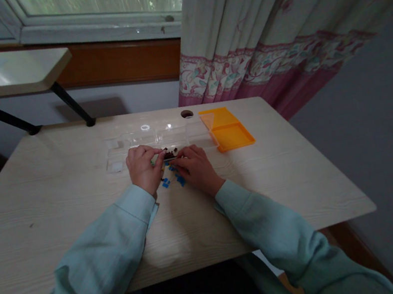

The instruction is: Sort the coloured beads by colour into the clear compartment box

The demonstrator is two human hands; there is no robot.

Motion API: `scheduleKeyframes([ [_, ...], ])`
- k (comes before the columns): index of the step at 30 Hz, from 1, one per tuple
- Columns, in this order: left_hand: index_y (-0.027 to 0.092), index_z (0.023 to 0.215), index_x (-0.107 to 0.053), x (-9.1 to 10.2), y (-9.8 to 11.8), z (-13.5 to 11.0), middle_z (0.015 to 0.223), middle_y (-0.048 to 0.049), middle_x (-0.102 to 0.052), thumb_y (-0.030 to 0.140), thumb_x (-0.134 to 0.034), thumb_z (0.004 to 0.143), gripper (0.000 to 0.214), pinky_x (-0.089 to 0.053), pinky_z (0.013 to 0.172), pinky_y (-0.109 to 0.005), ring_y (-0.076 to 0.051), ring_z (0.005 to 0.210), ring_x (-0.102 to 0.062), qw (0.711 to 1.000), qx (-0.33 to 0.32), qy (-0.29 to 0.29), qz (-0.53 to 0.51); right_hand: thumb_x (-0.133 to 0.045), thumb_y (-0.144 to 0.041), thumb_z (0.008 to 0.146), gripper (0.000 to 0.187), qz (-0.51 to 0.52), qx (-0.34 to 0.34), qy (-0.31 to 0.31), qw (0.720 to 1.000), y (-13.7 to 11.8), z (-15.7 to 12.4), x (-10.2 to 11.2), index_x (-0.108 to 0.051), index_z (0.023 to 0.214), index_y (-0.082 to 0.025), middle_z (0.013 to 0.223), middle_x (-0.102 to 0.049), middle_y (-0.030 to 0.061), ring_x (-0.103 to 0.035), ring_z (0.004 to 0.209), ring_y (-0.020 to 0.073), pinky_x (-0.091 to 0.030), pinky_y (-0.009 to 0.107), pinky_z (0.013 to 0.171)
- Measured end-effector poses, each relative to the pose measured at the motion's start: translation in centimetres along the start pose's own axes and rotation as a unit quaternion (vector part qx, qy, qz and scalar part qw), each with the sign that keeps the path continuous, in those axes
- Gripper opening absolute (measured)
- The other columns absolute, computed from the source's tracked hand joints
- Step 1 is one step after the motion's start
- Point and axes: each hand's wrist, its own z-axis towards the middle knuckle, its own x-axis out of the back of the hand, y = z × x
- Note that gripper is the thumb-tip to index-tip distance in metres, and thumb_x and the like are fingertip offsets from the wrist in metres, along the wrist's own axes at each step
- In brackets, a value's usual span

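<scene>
My left hand (144,169) is closed in a pinch, thumb and forefinger meeting at what looks like a small dark brown piece. Close beside it, my right hand (197,168) bends its fingers down over the small parts, its fingertips together; anything between them is too small to name. Between the hands lies a little heap of dark brown pieces (170,155). Several small blue pieces (180,180) are scattered on the table nearer to me, with a few yellowish bits among them. Just behind both hands stands a clear plastic compartment box (171,135), partly covered by them.
A yellow-orange plastic tray (232,132) lies right of the clear box, partly overlapped by it. Behind is a round cable hole (186,113) in the pale wooden table (281,177). A raised shelf (28,78) stands at the back left; a curtain (237,33) hangs behind.
</scene>
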Motion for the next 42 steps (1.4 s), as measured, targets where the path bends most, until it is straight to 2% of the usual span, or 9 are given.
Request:
scheduleKeyframes([
  [4, 0.024, 0.084, -0.071, -0.2, -0.1, -0.1, 0.086, -0.0048, -0.060, 0.041, -0.058, 0.085, 0.021, -0.037, 0.081, -0.039, -0.023, 0.092, -0.047, 1.000, -0.003, 0.000, 0.007, -0.051, -0.033, 0.090, 0.021, -0.040, 0.008, -0.017, 0.999, -0.5, 0.0, 0.4, -0.071, 0.096, -0.025, 0.100, -0.058, 0.0065, -0.043, 0.098, 0.0229, -0.030, 0.037, 0.082],
  [8, 0.025, 0.084, -0.072, -0.3, -0.2, -0.1, 0.086, -0.0039, -0.060, 0.040, -0.060, 0.083, 0.019, -0.037, 0.081, -0.038, -0.023, 0.093, -0.047, 1.000, 0.007, -0.005, 0.016, -0.049, -0.033, 0.092, 0.024, -0.063, -0.011, -0.018, 0.998, -0.5, 0.0, 0.7, -0.070, 0.088, -0.022, 0.101, -0.058, 0.0067, -0.042, 0.098, 0.0223, -0.029, 0.036, 0.083],
  [15, 0.025, 0.085, -0.072, -0.3, -0.1, 0.0, 0.088, -0.0045, -0.060, 0.039, -0.062, 0.082, 0.018, -0.036, 0.082, -0.039, -0.023, 0.095, -0.046, 1.000, 0.016, -0.007, 0.013, -0.050, -0.030, 0.092, 0.021, -0.063, -0.002, -0.026, 0.998, -0.9, 0.3, 0.5, -0.068, 0.102, -0.025, 0.100, -0.058, 0.0059, -0.042, 0.097, 0.0219, -0.028, 0.036, 0.082],
  [26, 0.027, 0.090, -0.072, -0.3, -0.1, -0.1, 0.089, -0.0046, -0.059, 0.039, -0.063, 0.082, 0.017, -0.037, 0.084, -0.040, -0.023, 0.095, -0.046, 1.000, 0.009, -0.013, 0.006, -0.053, -0.027, 0.089, 0.019, -0.052, -0.020, -0.023, 0.998, -0.4, 0.1, 0.7, -0.067, 0.100, -0.022, 0.100, -0.058, 0.0071, -0.044, 0.098, 0.0228, -0.029, 0.035, 0.083],
  [33, 0.027, 0.091, -0.072, -0.2, 0.1, -0.1, 0.089, -0.0053, -0.058, 0.037, -0.062, 0.082, 0.017, -0.037, 0.083, -0.040, -0.024, 0.096, -0.046, 1.000, 0.007, -0.019, 0.005, -0.052, -0.033, 0.089, 0.021, -0.065, -0.013, -0.033, 0.997, -0.7, 0.2, 0.7, -0.066, 0.102, -0.023, 0.101, -0.058, 0.0074, -0.043, 0.099, 0.0235, -0.029, 0.036, 0.082],
  [42, 0.028, 0.092, -0.072, -0.4, 0.0, 0.0, 0.089, -0.0045, -0.058, 0.038, -0.062, 0.082, 0.017, -0.037, 0.085, -0.040, -0.023, 0.095, -0.046, 0.999, 0.018, -0.029, 0.009, -0.051, -0.032, 0.091, 0.020, -0.085, -0.024, -0.033, 0.996, -1.2, 0.3, 0.5, -0.067, 0.092, -0.021, 0.099, -0.058, 0.0069, -0.044, 0.098, 0.0228, -0.029, 0.036, 0.081],
])
